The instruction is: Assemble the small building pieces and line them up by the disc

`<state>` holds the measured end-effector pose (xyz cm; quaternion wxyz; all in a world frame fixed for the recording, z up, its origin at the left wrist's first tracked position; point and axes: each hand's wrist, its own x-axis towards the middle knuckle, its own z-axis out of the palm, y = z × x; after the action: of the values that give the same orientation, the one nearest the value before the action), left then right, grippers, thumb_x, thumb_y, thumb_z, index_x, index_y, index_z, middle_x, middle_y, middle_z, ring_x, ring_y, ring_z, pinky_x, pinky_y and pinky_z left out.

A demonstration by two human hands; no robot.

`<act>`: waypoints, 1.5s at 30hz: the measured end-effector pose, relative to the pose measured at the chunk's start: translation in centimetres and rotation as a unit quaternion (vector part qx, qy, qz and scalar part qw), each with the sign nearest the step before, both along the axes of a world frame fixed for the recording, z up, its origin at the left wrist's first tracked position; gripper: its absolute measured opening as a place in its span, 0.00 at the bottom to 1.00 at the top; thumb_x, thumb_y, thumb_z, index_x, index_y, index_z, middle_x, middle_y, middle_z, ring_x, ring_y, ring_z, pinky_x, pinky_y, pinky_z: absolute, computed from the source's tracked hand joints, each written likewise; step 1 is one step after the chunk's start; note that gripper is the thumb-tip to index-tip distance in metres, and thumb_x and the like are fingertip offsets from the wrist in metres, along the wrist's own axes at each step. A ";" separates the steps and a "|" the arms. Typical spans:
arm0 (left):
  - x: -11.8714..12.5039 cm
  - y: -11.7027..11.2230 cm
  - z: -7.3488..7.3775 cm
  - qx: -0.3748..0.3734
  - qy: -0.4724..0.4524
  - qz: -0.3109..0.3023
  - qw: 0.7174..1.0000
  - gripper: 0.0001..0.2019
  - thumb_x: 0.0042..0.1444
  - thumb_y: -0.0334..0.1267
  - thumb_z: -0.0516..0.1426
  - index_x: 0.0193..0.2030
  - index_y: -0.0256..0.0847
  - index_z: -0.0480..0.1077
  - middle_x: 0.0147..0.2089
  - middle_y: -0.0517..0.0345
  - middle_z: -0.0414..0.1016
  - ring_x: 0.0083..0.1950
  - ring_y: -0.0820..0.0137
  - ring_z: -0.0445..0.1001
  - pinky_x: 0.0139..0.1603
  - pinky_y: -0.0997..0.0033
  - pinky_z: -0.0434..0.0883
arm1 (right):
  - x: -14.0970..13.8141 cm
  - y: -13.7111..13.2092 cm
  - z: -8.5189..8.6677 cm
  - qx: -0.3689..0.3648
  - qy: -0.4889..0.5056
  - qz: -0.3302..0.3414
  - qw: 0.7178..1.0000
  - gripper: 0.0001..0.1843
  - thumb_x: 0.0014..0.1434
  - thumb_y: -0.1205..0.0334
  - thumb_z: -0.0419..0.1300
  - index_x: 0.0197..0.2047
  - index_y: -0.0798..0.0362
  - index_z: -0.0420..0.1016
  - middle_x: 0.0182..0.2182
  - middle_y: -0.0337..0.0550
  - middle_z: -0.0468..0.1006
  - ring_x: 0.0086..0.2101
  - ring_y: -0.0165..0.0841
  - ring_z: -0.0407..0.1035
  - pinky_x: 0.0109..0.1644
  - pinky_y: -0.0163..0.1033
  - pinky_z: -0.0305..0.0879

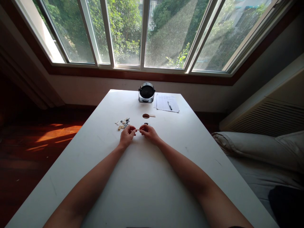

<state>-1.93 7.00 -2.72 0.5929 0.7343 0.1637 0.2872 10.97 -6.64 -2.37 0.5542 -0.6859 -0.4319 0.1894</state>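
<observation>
My left hand (127,136) and my right hand (149,133) meet above the white table (142,177), fingers pinched close together. Between their fingertips is a small light tan building brick piece (137,129), held from both sides; its exact shape is too small to make out. Just beyond my left hand lies a loose pile of building bricks (124,123) in tan, white, grey and black. Partly hidden behind my right hand is a small round thing with a dark middle and a pale rim (146,123).
A tan studded plate (152,116) lies beside a round brown hole (145,116) in the tabletop. Farther back stand a black round device on a metal stand (146,91) and, to its right, paper sheets (163,103) with a pen (169,105) on top.
</observation>
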 end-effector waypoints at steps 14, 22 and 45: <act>-0.2 -0.2 0.0 0.045 0.018 0.016 0.999 0.10 0.56 0.44 0.60 0.40 0.41 0.72 0.35 0.57 0.76 0.32 0.72 0.74 0.33 0.72 0.70 | -0.1 0.1 -0.3 -0.009 -0.028 -0.020 0.999 0.11 0.57 0.53 0.61 0.39 0.51 0.74 0.27 0.38 0.75 0.29 0.31 0.68 0.33 0.35 0.62; -0.7 -0.7 1.2 0.130 0.047 0.027 0.990 0.08 0.57 0.43 0.59 0.39 0.42 0.71 0.36 0.58 0.76 0.32 0.72 0.72 0.34 0.72 0.69 | -0.7 -0.1 0.2 -0.026 -0.104 -0.049 0.993 0.09 0.57 0.55 0.61 0.33 0.52 0.71 0.27 0.37 0.75 0.27 0.29 0.64 0.32 0.34 0.59; -0.6 -0.6 0.7 0.126 0.034 0.038 0.991 0.07 0.58 0.43 0.58 0.41 0.43 0.70 0.38 0.58 0.76 0.33 0.71 0.75 0.36 0.71 0.70 | -0.9 -0.3 0.7 -0.025 -0.132 -0.049 0.990 0.11 0.61 0.52 0.58 0.35 0.51 0.72 0.27 0.37 0.73 0.27 0.29 0.63 0.33 0.35 0.59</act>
<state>-2.51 6.44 -2.02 0.4784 0.8059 0.1739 0.3023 10.07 -6.93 -1.68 0.4840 -0.7389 -0.4618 0.0806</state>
